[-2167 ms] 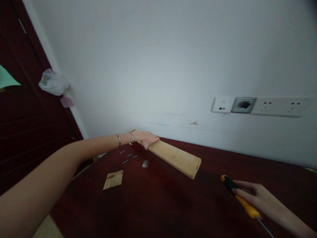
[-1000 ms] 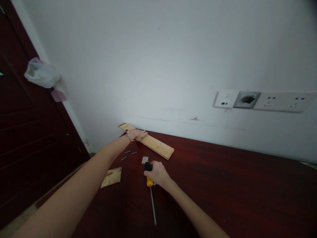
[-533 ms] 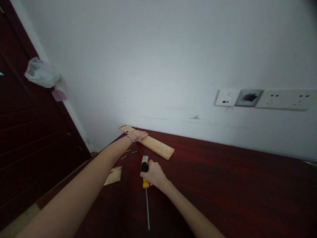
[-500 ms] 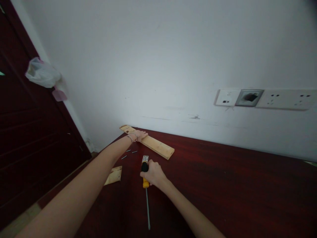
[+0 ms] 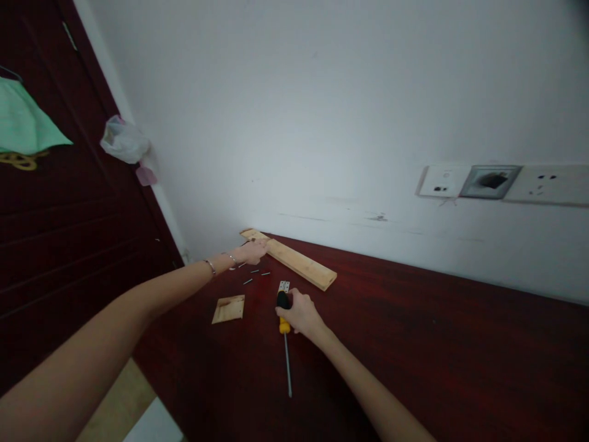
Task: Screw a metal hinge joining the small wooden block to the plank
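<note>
My right hand (image 5: 301, 313) is closed around the black and yellow handle of a screwdriver (image 5: 285, 328), whose long shaft points toward me over the table. Just beyond the handle lies a metal hinge (image 5: 284, 286) with screw holes. My left hand (image 5: 252, 252), wearing bracelets at the wrist, reaches to the near side of a long wooden board (image 5: 301, 264). Its loosely bent fingers overlap the board's edge; they look apart, though small and unclear. Several thin metal screws or nails (image 5: 265, 274) lie below that hand. A small flat wood piece (image 5: 229, 309) rests nearer to me.
The dark red tabletop (image 5: 414, 350) meets a white wall (image 5: 322, 123) at the back. Sockets and switches (image 5: 490, 182) are set in the wall at right. A dark red door (image 5: 83, 202) stands at left, with a plastic bag (image 5: 124, 141) and a green cloth (image 5: 30, 120) hanging.
My left hand has slid left and toward me from the top of the board to its near side. The board stays put, and my right hand keeps the screwdriver. The view has shifted left.
</note>
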The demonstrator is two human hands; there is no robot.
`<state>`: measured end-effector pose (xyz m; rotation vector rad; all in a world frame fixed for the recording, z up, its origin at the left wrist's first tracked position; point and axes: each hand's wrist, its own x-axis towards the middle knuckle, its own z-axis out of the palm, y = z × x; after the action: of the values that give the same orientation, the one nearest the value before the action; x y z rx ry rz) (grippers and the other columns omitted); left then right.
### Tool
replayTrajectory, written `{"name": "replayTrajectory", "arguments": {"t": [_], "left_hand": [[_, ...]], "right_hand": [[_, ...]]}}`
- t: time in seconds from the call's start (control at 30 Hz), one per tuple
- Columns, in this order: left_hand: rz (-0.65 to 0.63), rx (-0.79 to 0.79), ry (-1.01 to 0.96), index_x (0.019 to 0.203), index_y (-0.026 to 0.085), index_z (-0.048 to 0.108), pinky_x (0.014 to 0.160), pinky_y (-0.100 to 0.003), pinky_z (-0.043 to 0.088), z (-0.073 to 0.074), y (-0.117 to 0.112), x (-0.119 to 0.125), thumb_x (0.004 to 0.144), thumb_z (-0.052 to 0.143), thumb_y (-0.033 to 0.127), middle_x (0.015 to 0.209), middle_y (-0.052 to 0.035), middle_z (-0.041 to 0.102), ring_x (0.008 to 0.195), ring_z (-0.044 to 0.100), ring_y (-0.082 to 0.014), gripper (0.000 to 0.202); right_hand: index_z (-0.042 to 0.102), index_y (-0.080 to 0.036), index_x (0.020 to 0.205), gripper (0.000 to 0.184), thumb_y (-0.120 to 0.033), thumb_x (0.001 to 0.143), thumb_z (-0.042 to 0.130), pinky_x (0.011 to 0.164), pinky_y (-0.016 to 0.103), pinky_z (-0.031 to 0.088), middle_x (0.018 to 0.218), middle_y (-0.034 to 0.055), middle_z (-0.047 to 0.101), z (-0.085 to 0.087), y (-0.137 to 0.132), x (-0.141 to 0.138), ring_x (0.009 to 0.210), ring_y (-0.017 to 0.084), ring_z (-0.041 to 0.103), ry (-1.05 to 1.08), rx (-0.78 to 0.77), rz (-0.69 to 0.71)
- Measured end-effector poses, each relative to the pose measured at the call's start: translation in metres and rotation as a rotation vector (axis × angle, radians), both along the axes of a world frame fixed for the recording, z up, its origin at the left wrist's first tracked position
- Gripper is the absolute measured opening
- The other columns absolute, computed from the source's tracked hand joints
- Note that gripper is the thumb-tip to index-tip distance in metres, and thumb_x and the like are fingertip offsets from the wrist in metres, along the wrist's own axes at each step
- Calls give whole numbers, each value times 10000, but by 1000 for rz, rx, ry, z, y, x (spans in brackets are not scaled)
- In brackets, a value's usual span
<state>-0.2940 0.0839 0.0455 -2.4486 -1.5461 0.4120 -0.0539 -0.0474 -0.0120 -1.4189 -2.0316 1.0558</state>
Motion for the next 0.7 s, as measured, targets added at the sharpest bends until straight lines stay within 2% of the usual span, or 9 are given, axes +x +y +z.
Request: {"name": "replayTrajectory", "arguments": {"t": [0.07, 0.17, 0.3, 0.37, 0.5, 0.7], "left_hand": [[-13, 0, 0, 1328, 74, 427, 1003, -417, 390, -5, -33, -3, 787, 559, 178, 1398, -226, 435, 1291, 400, -337, 567], [-16, 13, -18, 1397, 74, 347, 974, -449, 403, -16, -86, -7, 881, 462, 332, 1412, -220, 422, 1274, 425, -351, 588], [46, -133, -67, 1430, 46, 281, 952, -436, 420, -33, -149, -15, 899, 383, 543, 1410, -246, 414, 1251, 460, -353, 734], [27, -153, -89, 1438, 70, 277, 955, -430, 422, -40, -171, -20, 910, 347, 560, 1429, -229, 397, 1251, 458, -342, 724], [-1, -94, -94, 1430, 80, 302, 981, -448, 404, -46, -196, -28, 947, 300, 469, 1422, -212, 411, 1259, 448, -339, 619], [110, -67, -52, 1435, 72, 293, 976, -458, 407, -42, -208, -45, 950, 317, 437, 1395, -236, 436, 1239, 477, -341, 608]], "right_hand": [[547, -152, 1128, 444, -400, 762, 593, 297, 187, 431, 938, 114, 680, -1, -2, 4, 466, 139, 636, 20, 10, -3], [541, -151, 1128, 388, -393, 825, 524, 284, 183, 417, 778, 56, 661, -5, -3, 13, 389, 106, 572, 55, 32, -19], [542, -151, 1097, 325, -361, 858, 475, 284, 188, 424, 647, -13, 572, -14, 1, 27, 381, 98, 537, 126, 75, -35], [546, -153, 1076, 298, -342, 864, 457, 299, 190, 448, 645, -24, 544, -16, 3, 35, 422, 103, 556, 163, 84, -47], [556, -148, 1041, 269, -300, 855, 434, 321, 189, 482, 631, -34, 522, -17, 5, 52, 470, 103, 564, 216, 88, -81], [554, -154, 1026, 262, -287, 838, 428, 327, 180, 483, 624, -38, 533, -20, 6, 81, 463, 90, 538, 249, 125, -133]]}}
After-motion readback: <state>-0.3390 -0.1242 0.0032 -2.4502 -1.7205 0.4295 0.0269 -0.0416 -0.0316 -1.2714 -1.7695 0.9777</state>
